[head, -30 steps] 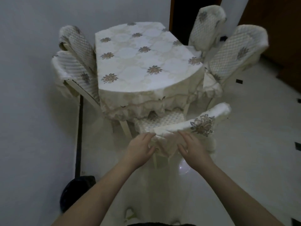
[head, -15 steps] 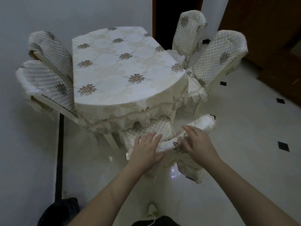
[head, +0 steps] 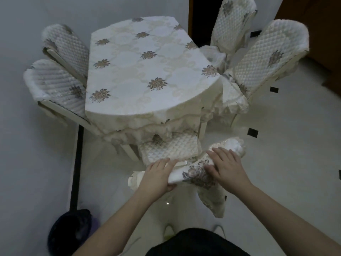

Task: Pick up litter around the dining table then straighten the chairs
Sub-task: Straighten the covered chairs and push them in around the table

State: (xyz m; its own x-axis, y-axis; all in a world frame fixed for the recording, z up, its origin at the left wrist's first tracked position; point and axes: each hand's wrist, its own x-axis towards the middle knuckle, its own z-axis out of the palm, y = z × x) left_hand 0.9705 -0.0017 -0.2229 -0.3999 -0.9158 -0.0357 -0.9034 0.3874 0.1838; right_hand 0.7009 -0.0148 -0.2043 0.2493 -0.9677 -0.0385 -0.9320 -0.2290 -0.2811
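The near chair (head: 171,148), in a cream quilted cover, stands at the front of the dining table (head: 144,71) with its seat partly under the tablecloth. My left hand (head: 156,176) grips the left part of its backrest top. My right hand (head: 227,169) rests on the right part of the backrest, fingers curled over the flowered cover. The backrest slants from lower left to upper right.
Two covered chairs (head: 57,84) lean at the table's left by the wall, two more (head: 265,58) at its right. A dark bin bag (head: 70,230) sits on the floor at lower left. White tiled floor lies to the right; a dark doorway (head: 199,13) is behind.
Both hands have closed more firmly on the near chair's backrest, and the chair sits a little further under the table. My view has shifted slightly.
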